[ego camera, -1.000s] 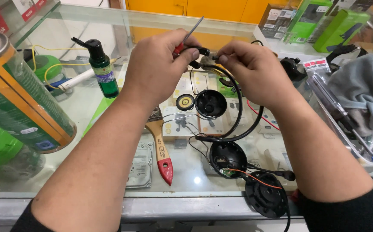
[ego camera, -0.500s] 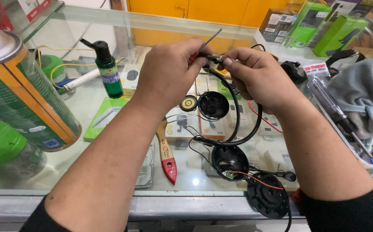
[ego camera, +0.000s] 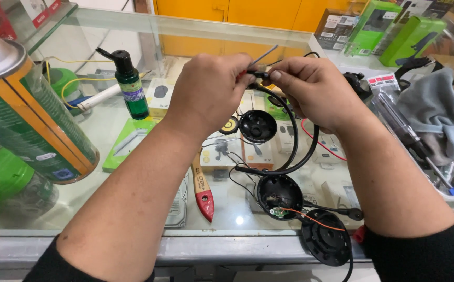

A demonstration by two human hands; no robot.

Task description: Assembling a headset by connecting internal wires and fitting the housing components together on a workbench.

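Left hand point(ego camera: 208, 91) closed around a thin metal tool point(ego camera: 263, 55), right hand point(ego camera: 316, 91) pinching the black headset band point(ego camera: 295, 130), raised above the glass counter point(ego camera: 107, 130). Opened earcup point(ego camera: 279, 194) with exposed wires resting on the glass below, beside a red-handled brush point(ego camera: 203, 190).

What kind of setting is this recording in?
Probably a small electronics repair and sales counter: a glass display counter with boxed accessories under the glass, an opened black headset with bare wires lying on it, and green retail boxes stacked behind.
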